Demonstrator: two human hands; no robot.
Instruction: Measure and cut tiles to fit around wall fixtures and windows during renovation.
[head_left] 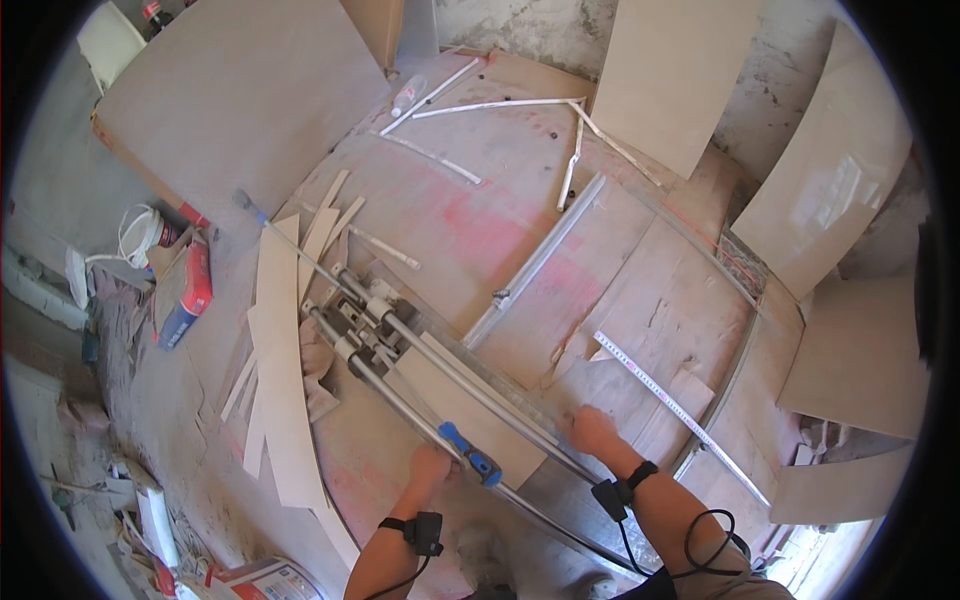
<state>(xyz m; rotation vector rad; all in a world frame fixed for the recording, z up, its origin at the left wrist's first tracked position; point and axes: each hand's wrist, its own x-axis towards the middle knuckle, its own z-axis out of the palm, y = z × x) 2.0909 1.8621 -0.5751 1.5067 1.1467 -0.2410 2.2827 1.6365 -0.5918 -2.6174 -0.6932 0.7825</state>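
Note:
A manual tile cutter with two long metal rails lies diagonally before me. Its blue-and-black handle rests low along the near rail. A beige tile lies flat beneath the rails. My left hand is closed beside the handle, at the near rail; its fingertips are hidden. Across the rails, my right hand is curled down at the far side of the cutter, knuckles up. What its fingers hold, if anything, does not show.
Several cut tile strips lie left of the cutter. A metal bar and a white measuring rule lie on the dusty floor. Large tiles lean at the wall. A bucket and a red-and-blue box stand left.

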